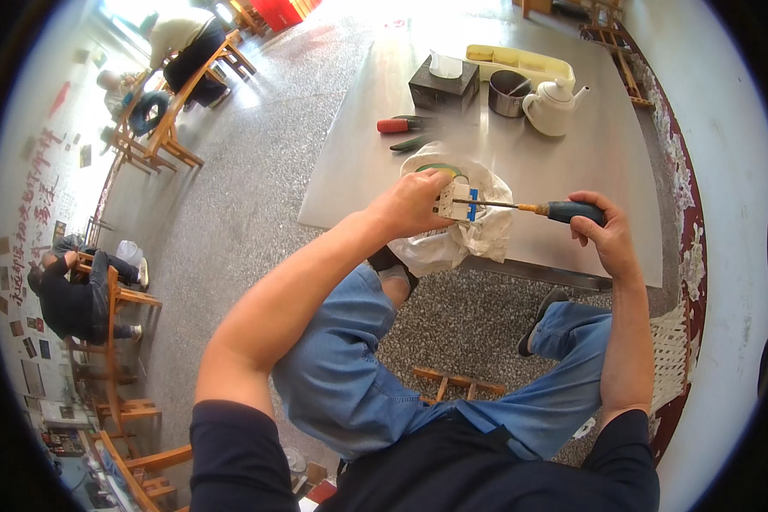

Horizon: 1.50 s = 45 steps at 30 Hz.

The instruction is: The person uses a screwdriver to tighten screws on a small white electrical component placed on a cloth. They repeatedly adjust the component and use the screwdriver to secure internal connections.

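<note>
My left hand (420, 201) is closed around a small white-and-blue electrical part (473, 205), seemingly a circuit breaker, held above the table's near edge. A green-yellow wire (442, 168) curves off its far side. My right hand (604, 230) grips the dark blue handle of a screwdriver (563, 210). The long shaft points left, and its tip meets the white part; whether it sits in a screw is too small to tell. Beneath the part, a crumpled white cloth bag (486, 243) lies on the metal table (341, 183) and hangs over its edge.
Farther back on the table are red-handled pliers (394, 125), a dark green-handled tool (411, 143), a black tissue box (445, 84), a metal cup (508, 96), a white teapot (551, 107) and a yellow tray (529, 61). People sit on wooden chairs at the left. A wall stands close on the right.
</note>
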{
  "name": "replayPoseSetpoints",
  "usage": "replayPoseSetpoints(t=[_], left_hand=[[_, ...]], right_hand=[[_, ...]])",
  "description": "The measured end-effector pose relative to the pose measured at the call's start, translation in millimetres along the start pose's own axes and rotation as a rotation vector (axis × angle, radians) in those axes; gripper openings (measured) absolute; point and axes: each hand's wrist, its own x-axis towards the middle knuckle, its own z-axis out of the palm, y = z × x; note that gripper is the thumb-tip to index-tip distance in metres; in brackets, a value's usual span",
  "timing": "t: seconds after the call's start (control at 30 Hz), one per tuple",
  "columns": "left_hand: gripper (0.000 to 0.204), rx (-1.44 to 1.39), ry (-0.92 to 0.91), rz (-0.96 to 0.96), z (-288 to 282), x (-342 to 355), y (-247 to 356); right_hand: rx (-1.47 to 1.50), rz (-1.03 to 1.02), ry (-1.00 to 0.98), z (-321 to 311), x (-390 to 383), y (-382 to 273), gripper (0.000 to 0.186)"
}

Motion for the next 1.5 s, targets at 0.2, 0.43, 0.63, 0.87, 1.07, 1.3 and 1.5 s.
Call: replayPoseSetpoints(t=[0.2, 0.43, 0.63, 0.87, 1.07, 1.3, 1.5], left_hand=[[0.062, -0.007, -0.018, -0.012, 0, 1, 2], [0.06, 0.008, 0.009, -0.018, 3, 0, 4], [0.058, -0.029, 0.004, 0.002, -2, -2, 1], [0.057, -0.034, -0.009, 0.002, -7, -5, -5], [0.061, -0.159, -0.064, -0.073, -12, -10, -9], [0.064, -0.249, -0.068, -0.125, -12, -18, -21], [0.063, -0.265, -0.093, -0.154, -15, -16, -16]], right_hand=[[0.036, 0.0, 0.03, 1, 1, 2, 0.026], [0.135, 0.077, 0.141, 5, 6, 9, 0.024], [0.177, -0.049, 0.105, 4, 4, 8, 0.024], [0.149, -0.088, 0.088, 11, 2, 8, 0.024], [0.105, -0.111, 0.087, 14, -1, 4, 0.024], [0.084, -0.144, 0.06, 25, -1, 1, 0.025], [0.044, -0.141, 0.037, 32, -1, 0, 0.026]])
